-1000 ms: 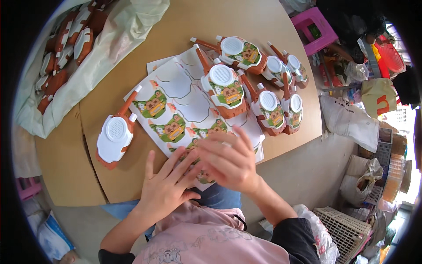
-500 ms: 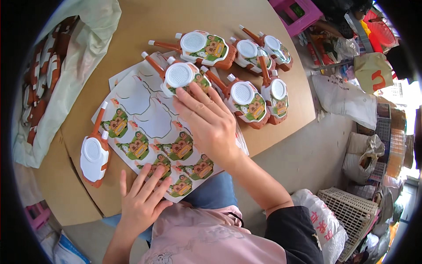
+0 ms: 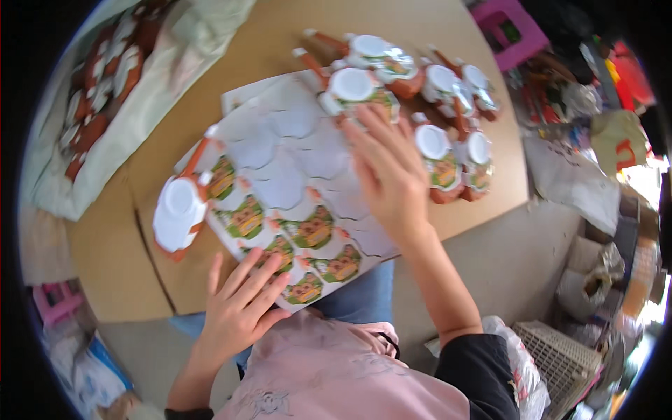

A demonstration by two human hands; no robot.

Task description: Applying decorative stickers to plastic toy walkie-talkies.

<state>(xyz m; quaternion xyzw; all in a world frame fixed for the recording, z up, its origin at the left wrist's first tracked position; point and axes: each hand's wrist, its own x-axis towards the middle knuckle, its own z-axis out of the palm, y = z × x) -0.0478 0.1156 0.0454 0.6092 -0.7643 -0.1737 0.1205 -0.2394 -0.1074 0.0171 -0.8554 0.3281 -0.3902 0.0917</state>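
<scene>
My left hand (image 3: 241,306) lies with fingers spread on the near-left part of a sheet of cartoon stickers (image 3: 276,187), next to printed green and brown stickers. The far part of the sheet shows blank, peeled outlines. My right hand (image 3: 393,168) stretches its fingers over the lower front of a brown and white toy walkie-talkie (image 3: 352,85), whose antenna points to the far left. Those fingers partly cover the sticker on it. Left of the sheet lies another toy walkie-talkie (image 3: 179,213) with a plain white front. Blur softens the picture.
Several stickered walkie-talkies (image 3: 435,145) stand close together on the far right of the brown table (image 3: 273,38). A pale sack (image 3: 150,129) with more brown and white toys stands at the far left. Right of the table are a purple stool (image 3: 535,38), bags and a plastic crate (image 3: 556,357).
The view has shifted, so the table and toys sit farther right. My right hand stays over the walkie-talkie, its fingers slightly moved. My left hand remains spread on the sheet.
</scene>
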